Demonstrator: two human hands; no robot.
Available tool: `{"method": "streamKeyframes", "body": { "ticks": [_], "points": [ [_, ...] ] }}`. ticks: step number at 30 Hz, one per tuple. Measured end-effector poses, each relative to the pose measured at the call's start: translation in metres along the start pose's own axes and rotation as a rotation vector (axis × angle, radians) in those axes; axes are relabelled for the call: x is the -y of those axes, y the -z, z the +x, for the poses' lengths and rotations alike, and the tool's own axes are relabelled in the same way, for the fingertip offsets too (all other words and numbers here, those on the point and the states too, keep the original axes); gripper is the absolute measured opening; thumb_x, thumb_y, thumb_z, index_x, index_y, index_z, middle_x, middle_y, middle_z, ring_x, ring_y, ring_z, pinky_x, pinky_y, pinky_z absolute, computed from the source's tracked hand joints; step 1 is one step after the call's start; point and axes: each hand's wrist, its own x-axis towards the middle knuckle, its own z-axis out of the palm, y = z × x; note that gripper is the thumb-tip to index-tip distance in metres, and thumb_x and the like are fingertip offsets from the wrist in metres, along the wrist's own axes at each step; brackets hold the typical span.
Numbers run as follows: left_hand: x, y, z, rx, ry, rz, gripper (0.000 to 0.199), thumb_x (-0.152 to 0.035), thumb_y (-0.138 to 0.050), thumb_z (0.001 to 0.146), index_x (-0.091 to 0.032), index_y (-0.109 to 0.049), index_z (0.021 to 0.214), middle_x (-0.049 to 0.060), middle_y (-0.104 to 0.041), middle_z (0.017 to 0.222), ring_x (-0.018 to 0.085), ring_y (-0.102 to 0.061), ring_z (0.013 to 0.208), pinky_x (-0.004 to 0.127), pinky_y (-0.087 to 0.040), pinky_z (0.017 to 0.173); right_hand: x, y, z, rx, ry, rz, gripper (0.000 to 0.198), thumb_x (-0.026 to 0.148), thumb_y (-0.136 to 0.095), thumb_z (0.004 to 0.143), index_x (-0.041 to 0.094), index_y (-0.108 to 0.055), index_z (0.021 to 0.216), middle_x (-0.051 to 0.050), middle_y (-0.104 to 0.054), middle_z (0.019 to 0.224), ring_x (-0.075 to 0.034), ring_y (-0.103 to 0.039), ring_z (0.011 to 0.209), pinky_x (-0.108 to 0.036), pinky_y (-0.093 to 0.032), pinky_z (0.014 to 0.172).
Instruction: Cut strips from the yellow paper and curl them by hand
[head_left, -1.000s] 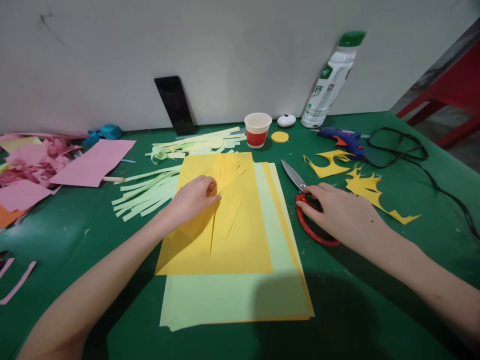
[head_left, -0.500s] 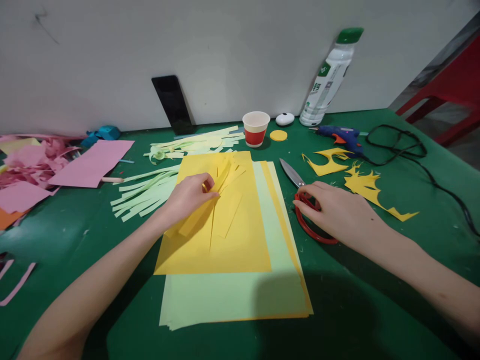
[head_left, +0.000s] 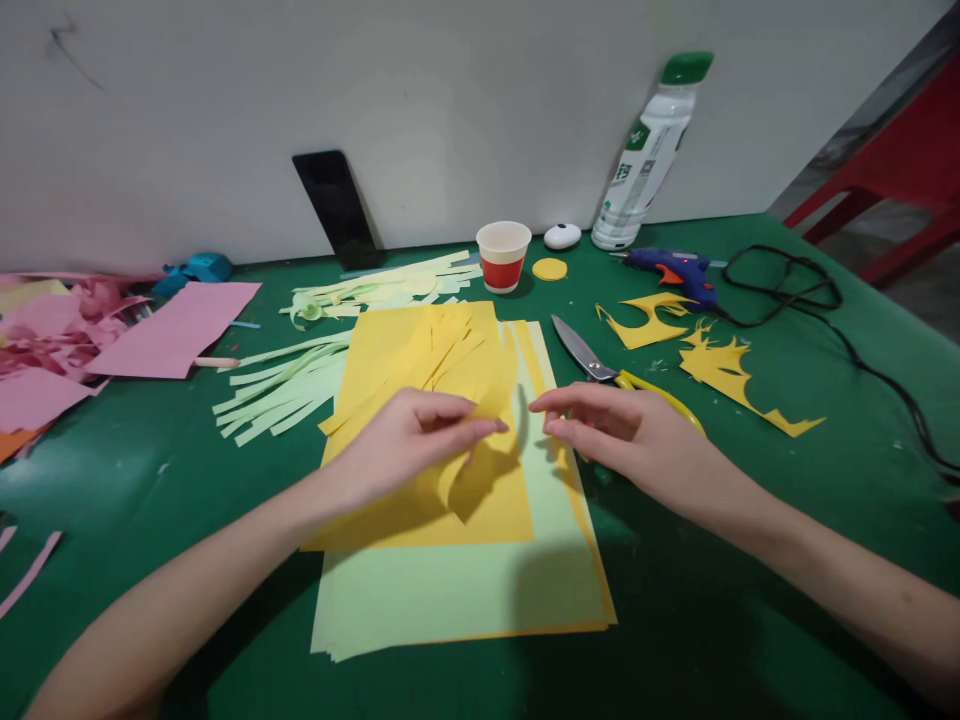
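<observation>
My left hand [head_left: 431,440] pinches a yellow paper strip [head_left: 491,400], blurred by motion, its ends reaching out past the fingers. Below it lies a yellow sheet [head_left: 420,525] with several loose yellow strips [head_left: 442,350] on its upper half. This sheet rests on a stack of pale green paper [head_left: 450,600] with orange-yellow edges showing. To the right of the strip, my right hand [head_left: 622,425] hovers with thumb and fingers apart, holding nothing. Scissors [head_left: 581,350] lie just behind that hand, blades pointing away; a yellow handle part shows and the rest is hidden.
Pale green fringed paper [head_left: 292,385] lies left. Behind stand a paper cup [head_left: 502,262], a leaning phone [head_left: 337,210] and a bottle [head_left: 645,160]. A glue gun [head_left: 675,272] with cable and yellow scraps [head_left: 735,375] lie right; pink paper [head_left: 180,325] is far left.
My left hand has picked a yellow strip off the pile and brought it nearer and to the right. My right hand has left the scissors and moved left toward the strip.
</observation>
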Motion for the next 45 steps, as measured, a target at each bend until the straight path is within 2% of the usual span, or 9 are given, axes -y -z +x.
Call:
{"method": "streamKeyframes", "body": {
  "ticks": [6,10,16,21,27,32,36,41,45],
  "points": [
    [-0.004,-0.026,-0.009,0.215,0.024,-0.220,0.038,-0.040,-0.051,0.080,-0.015,-0.061,0.053,-0.003,-0.045,0.042,0.006,-0.030,0.039,0.023,-0.030,0.044,0.000,-0.010,-0.007,0.061,-0.092,0.316,0.017,0.036,-0.061,0.069,0.019,-0.061,0.070,-0.002,-0.065,0.075,-0.015,-0.059,0.069,-0.026,-0.047,0.060],
    [0.009,-0.037,0.002,0.286,0.018,-0.519,0.026,-0.033,-0.048,0.084,-0.016,-0.065,0.072,0.004,-0.065,0.073,0.012,-0.058,0.066,0.025,-0.046,0.067,0.001,-0.008,-0.006,-0.135,0.084,-0.023,0.017,0.029,-0.058,0.071,0.019,-0.055,0.058,0.000,-0.057,0.059,-0.012,-0.051,0.052,-0.024,-0.041,0.047],
    [0.027,-0.052,0.009,0.482,0.128,-1.016,0.041,-0.050,-0.041,0.084,-0.013,-0.060,0.086,0.010,-0.065,0.084,0.014,-0.060,0.076,0.027,-0.045,0.073,-0.013,-0.009,-0.005,-0.457,0.535,-0.647,0.023,0.020,-0.046,0.082,0.022,-0.065,0.069,-0.004,-0.067,0.073,-0.013,-0.058,0.060,-0.025,-0.040,0.050],
    [0.025,-0.052,0.007,0.413,0.159,-1.016,0.037,-0.050,-0.052,0.077,-0.014,-0.060,0.079,0.008,-0.063,0.079,0.013,-0.058,0.071,0.029,-0.045,0.074,-0.027,-0.016,-0.007,-0.458,0.731,-1.043,0.025,0.021,-0.045,0.085,0.028,-0.069,0.086,0.000,-0.067,0.061,-0.013,-0.057,0.055,-0.026,-0.032,0.048],
    [0.018,-0.051,0.005,0.269,0.183,-0.797,0.019,-0.033,-0.060,0.074,-0.015,-0.060,0.068,0.000,-0.058,0.068,0.009,-0.054,0.065,0.024,-0.046,0.068,-0.027,-0.019,-0.008,-0.408,0.915,-1.200,0.024,0.018,-0.045,0.085,0.026,-0.067,0.086,0.003,-0.063,0.055,-0.011,-0.051,0.048,-0.027,-0.027,0.046],
    [0.015,-0.048,0.004,0.100,0.161,-0.603,0.019,-0.030,-0.059,0.073,-0.015,-0.055,0.061,-0.004,-0.047,0.057,0.006,-0.043,0.054,0.020,-0.040,0.057,-0.026,-0.016,-0.004,-0.374,0.799,-0.941,0.026,0.014,-0.043,0.084,0.025,-0.065,0.091,0.001,-0.063,0.063,-0.012,-0.053,0.055,-0.026,-0.033,0.049],
    [0.013,-0.047,0.002,0.102,0.122,-0.511,0.024,-0.030,-0.055,0.076,-0.015,-0.048,0.059,-0.006,-0.041,0.055,0.005,-0.037,0.050,0.019,-0.032,0.049,-0.015,-0.010,0.000,-0.265,0.446,-0.420,0.023,0.019,-0.045,0.082,0.018,-0.060,0.100,-0.006,-0.061,0.089,-0.010,-0.049,0.056,-0.023,-0.040,0.049],
    [0.013,-0.048,0.000,0.156,0.031,-0.427,0.014,-0.024,-0.049,0.079,-0.015,-0.059,0.077,-0.003,-0.051,0.065,0.007,-0.043,0.058,0.019,-0.035,0.053,-0.004,-0.012,0.001,0.119,0.009,-0.068,0.024,0.039,-0.055,0.072,0.020,-0.062,0.086,0.000,-0.049,0.064,-0.010,-0.038,0.050,-0.023,-0.032,0.042],
    [0.012,-0.044,0.000,0.123,-0.074,-0.280,0.012,-0.023,-0.052,0.078,-0.015,-0.061,0.081,0.000,-0.060,0.074,0.009,-0.051,0.065,0.021,-0.040,0.059,-0.002,-0.011,0.000,0.092,-0.061,-0.019,0.018,0.035,-0.057,0.069,0.018,-0.062,0.073,0.001,-0.048,0.060,-0.008,-0.033,0.048,-0.023,-0.029,0.042]
  ]
}}
